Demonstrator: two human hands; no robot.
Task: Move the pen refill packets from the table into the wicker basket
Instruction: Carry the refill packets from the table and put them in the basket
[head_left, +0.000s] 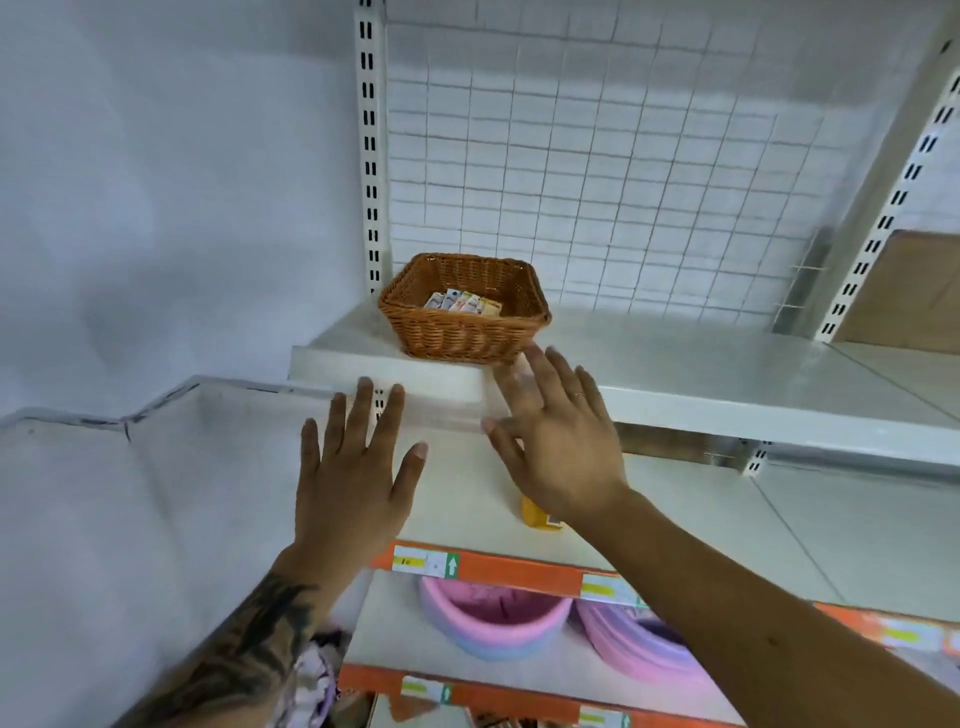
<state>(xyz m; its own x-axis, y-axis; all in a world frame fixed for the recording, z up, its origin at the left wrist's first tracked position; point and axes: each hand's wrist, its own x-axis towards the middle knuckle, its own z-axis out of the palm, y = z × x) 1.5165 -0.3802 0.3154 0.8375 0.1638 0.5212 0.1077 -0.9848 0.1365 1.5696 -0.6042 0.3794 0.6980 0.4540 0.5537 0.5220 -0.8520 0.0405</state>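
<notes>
wicker basket (464, 310) on the upper shelf (727, 384) already holds a row of packets (462, 302), long axes running from front-left to back-right. head view: 1 yellow packet (540, 515) lies on the lower shelf (467, 499), partly under the right hand (558, 457), long axis unclear. left hand (353, 467) and right hand are spread flat, gripping nothing. judged nearly done.

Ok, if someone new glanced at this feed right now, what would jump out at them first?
Two open hands, left and right, spread in the foreground over a white shelf, holding nothing. Behind them, on the upper shelf, stands a wicker basket with colourful packets inside. A yellow packet lies on the white shelf, partly hidden under the right hand.
</notes>
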